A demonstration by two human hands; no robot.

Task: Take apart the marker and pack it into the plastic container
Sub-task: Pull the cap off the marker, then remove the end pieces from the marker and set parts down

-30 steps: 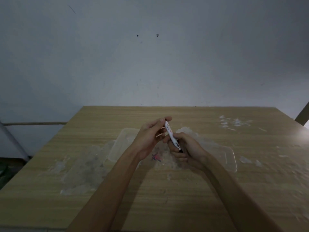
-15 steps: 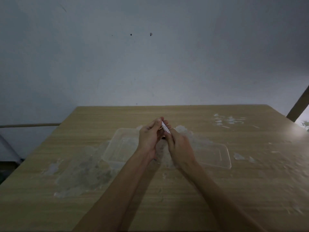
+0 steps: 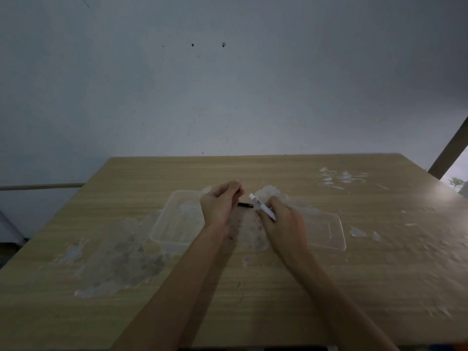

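My right hand [image 3: 285,220] grips the white marker barrel [image 3: 260,206], whose open end points up and left. My left hand [image 3: 219,203] is a short way to its left, fingers pinched on a thin black marker part [image 3: 246,205] that sticks out to the right, clear of the barrel. Both hands hover above the wooden table [image 3: 253,287]. A clear plastic container [image 3: 166,221] stands just left of my left wrist. A flat clear lid [image 3: 329,234] lies to the right of my right hand.
White smeared residue [image 3: 119,257] covers the table left of the container, and more flakes [image 3: 339,177] lie at the far right. A grey wall rises behind the table's far edge. A slanted wooden beam [image 3: 448,153] stands at the right.
The hands were joined on the whole marker; now they are apart, with the black part out of the white barrel and in my left hand.
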